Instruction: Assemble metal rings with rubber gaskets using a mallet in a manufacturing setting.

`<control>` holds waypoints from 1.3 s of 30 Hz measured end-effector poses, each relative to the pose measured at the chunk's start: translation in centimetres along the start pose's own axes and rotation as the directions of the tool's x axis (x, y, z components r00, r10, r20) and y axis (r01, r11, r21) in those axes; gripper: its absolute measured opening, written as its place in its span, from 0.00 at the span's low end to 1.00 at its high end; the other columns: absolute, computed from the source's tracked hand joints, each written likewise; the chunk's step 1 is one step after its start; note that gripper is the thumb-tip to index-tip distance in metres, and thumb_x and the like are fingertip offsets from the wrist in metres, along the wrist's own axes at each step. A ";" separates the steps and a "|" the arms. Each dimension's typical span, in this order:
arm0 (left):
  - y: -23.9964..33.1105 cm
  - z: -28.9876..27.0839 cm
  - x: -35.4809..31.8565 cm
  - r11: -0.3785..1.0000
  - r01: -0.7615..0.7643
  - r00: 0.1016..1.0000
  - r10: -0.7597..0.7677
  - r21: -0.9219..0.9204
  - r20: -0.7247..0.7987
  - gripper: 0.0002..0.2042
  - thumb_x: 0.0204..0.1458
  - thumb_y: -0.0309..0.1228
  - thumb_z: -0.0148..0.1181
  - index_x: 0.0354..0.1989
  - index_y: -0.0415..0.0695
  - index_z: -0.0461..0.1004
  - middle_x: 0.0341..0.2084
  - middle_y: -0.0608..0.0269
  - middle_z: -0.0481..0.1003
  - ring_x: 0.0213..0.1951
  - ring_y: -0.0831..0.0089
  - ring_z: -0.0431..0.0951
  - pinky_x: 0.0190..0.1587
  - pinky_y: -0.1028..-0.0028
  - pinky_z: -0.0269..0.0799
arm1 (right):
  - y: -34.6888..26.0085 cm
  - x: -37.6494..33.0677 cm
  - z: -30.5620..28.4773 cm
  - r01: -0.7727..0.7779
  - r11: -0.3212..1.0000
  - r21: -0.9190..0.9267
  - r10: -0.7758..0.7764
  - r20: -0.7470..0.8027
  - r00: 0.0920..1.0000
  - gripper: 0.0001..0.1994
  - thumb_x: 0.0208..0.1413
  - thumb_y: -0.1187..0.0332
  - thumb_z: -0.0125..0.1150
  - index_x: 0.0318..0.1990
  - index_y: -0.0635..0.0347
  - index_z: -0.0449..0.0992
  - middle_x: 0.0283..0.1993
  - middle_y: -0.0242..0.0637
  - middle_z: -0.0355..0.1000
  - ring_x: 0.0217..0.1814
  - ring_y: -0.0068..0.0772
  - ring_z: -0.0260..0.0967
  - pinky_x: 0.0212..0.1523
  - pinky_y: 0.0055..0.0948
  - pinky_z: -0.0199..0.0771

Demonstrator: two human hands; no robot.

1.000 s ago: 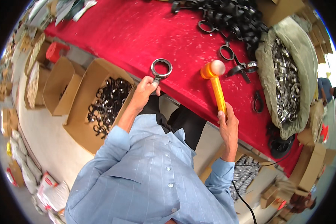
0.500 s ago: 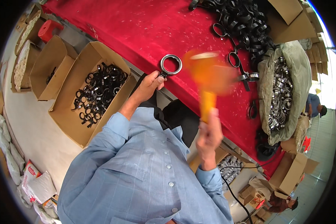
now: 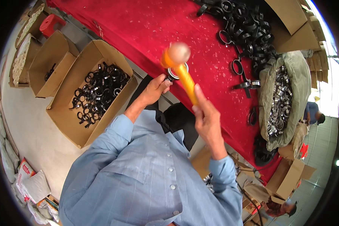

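Right hand (image 3: 207,120) closed around the lower shaft of an orange mallet (image 3: 180,69), thumb pointing up along the handle. Mallet head pale, rounded and blurred, raised just above a metal ring (image 3: 176,74) at the near edge of the red worktop (image 3: 139,30). Whether head and ring touch: cannot tell.

Left hand (image 3: 155,89) at the same near edge, fingers narrowed, thumb and fingertips pressing on the ring's near side, holding it flat on the red cloth. Ring dark with a shiny rim, partly hidden behind the mallet handle.

Toward the far right corner of the worktop, a heap of black ring clamps (image 3: 248,30), several strays trailing toward the middle of the right side. Beside them, off the right edge, an open grey-green sack (image 3: 301,86) full of shiny metal rings (image 3: 280,101).

Below the near edge, on the floor to the left, an open cardboard box (image 3: 86,124) holding a loose layer of black rings (image 3: 100,92). Just beyond it a second cardboard box (image 3: 49,64) with only a few dark pieces inside. Red round stool (image 3: 51,24) near the worktop's left end.

Light blue shirt sleeves on both forearms. More cardboard boxes (image 3: 290,177) on the floor past the right end of the worktop, another person (image 3: 314,115) partly visible there.
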State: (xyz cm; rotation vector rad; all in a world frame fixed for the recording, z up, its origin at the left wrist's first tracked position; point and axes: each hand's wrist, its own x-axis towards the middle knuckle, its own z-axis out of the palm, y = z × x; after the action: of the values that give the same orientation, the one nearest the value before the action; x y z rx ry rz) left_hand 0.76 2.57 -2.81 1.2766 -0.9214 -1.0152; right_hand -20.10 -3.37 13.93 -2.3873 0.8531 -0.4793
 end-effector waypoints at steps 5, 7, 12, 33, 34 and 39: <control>-0.9 -0.1 -0.1 0.993 0.054 0.994 -0.064 -0.104 -0.091 0.19 0.67 0.44 0.51 0.31 0.40 0.66 0.20 0.69 0.63 0.25 0.80 0.63 0.30 0.75 0.63 | -1.8 2.9 -5.0 -0.208 0.921 0.331 0.222 -0.007 0.975 0.26 0.62 0.82 0.54 0.68 0.57 0.68 0.66 0.35 0.72 0.38 0.19 0.71 0.39 0.20 0.73; 0.0 0.8 -0.4 0.989 0.113 0.982 -0.126 -0.101 -0.139 0.22 0.66 0.48 0.51 0.31 0.38 0.70 0.19 0.67 0.65 0.24 0.78 0.64 0.29 0.73 0.63 | -2.4 2.6 -7.0 -0.099 0.905 0.414 0.189 -0.182 0.965 0.25 0.66 0.76 0.53 0.70 0.57 0.66 0.59 0.37 0.75 0.36 0.13 0.69 0.31 0.16 0.71; 0.8 1.5 0.4 0.989 0.132 0.960 -0.110 0.067 -0.259 0.25 0.65 0.48 0.50 0.27 0.36 0.72 0.16 0.61 0.68 0.22 0.73 0.69 0.28 0.69 0.64 | 1.0 1.3 -3.9 -0.103 0.897 0.429 0.224 -0.241 0.945 0.26 0.67 0.73 0.51 0.73 0.55 0.61 0.40 0.31 0.76 0.31 0.15 0.66 0.29 0.17 0.70; 0.6 1.1 0.1 0.984 0.138 0.956 -0.103 0.113 -0.275 0.23 0.66 0.46 0.49 0.27 0.36 0.71 0.17 0.59 0.69 0.23 0.72 0.69 0.29 0.69 0.66 | 2.1 -1.3 -3.4 -0.194 0.764 0.615 0.335 -0.122 0.934 0.27 0.68 0.68 0.53 0.73 0.57 0.59 0.29 0.28 0.69 0.26 0.16 0.64 0.27 0.18 0.68; 0.3 1.1 0.1 0.987 0.128 0.953 -0.097 0.094 -0.286 0.23 0.66 0.46 0.49 0.27 0.36 0.71 0.17 0.60 0.69 0.23 0.72 0.69 0.29 0.69 0.66 | 2.1 -2.1 -2.0 -0.126 0.746 0.654 0.315 -0.181 0.932 0.28 0.68 0.68 0.53 0.74 0.59 0.58 0.29 0.29 0.70 0.26 0.17 0.65 0.27 0.19 0.68; 0.7 1.6 0.2 0.991 0.106 0.961 -0.082 0.079 -0.263 0.24 0.67 0.47 0.48 0.28 0.36 0.71 0.17 0.62 0.68 0.23 0.74 0.68 0.29 0.70 0.65 | 5.2 -6.6 3.8 -0.350 0.594 0.724 0.512 -0.005 0.859 0.28 0.68 0.71 0.50 0.75 0.51 0.58 0.31 0.29 0.71 0.26 0.16 0.62 0.28 0.18 0.69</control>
State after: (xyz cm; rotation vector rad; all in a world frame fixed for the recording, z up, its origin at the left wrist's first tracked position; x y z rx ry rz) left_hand -0.61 1.97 -1.94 1.5038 -0.7179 -0.8606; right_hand -25.53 -0.93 6.88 -1.3644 1.0690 -0.7119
